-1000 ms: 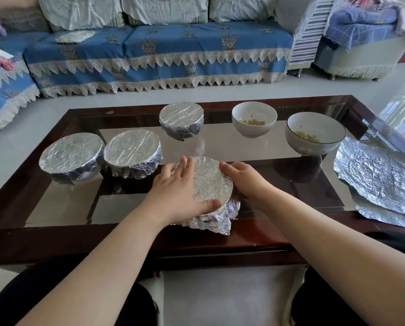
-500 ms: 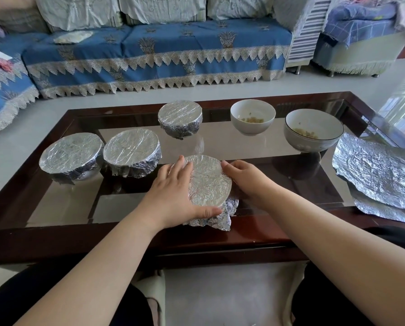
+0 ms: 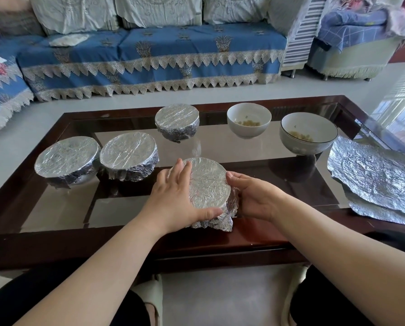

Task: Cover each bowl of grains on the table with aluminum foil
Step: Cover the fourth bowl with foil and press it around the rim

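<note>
A foil-wrapped bowl (image 3: 208,184) stands near the table's front edge between my hands. My left hand (image 3: 175,196) lies flat over its left side, thumb along the near rim. My right hand (image 3: 253,198) cups its right side, fingers curled against the foil wall. Three other foil-covered bowls stand further back: one at the far left (image 3: 66,158), one beside it (image 3: 128,152), one at the back middle (image 3: 176,122). Two white bowls with grains are uncovered: a small one (image 3: 249,118) and a wider one (image 3: 308,134) to its right.
Loose crumpled foil sheets (image 3: 375,175) lie stacked at the right edge of the glass-topped dark wooden table (image 3: 55,222). A blue-covered sofa (image 3: 149,57) stands beyond the table, across a strip of floor. My knees are under the near edge.
My right hand has moved from the bowl's top rim down around its right side, fingers curling against the foil. The left hand stays pressed on the top.
</note>
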`<move>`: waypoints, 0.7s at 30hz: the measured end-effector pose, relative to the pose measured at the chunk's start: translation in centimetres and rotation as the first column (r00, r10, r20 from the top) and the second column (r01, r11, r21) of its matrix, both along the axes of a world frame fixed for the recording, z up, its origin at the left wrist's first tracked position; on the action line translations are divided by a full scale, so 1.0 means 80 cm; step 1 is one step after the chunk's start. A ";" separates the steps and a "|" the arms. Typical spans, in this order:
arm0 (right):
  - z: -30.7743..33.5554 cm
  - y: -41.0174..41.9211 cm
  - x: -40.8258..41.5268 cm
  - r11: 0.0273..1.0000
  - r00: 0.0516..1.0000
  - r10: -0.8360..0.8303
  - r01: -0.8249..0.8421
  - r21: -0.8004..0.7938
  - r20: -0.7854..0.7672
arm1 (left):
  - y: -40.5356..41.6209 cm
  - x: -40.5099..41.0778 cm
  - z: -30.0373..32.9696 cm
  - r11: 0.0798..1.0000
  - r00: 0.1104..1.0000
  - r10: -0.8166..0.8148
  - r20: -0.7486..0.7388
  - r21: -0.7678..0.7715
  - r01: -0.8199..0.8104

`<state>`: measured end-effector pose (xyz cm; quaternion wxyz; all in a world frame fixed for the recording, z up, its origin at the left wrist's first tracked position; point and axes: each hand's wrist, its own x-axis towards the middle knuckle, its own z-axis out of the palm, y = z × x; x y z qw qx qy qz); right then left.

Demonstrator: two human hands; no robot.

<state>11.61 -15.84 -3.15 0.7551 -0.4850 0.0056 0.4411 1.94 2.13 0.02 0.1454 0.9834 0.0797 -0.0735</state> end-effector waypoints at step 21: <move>-0.019 0.016 -0.007 0.931 0.934 -0.351 0.356 -0.083 0.065 | -0.003 0.002 -0.004 0.999 1.000 0.011 -0.002 0.030 -0.011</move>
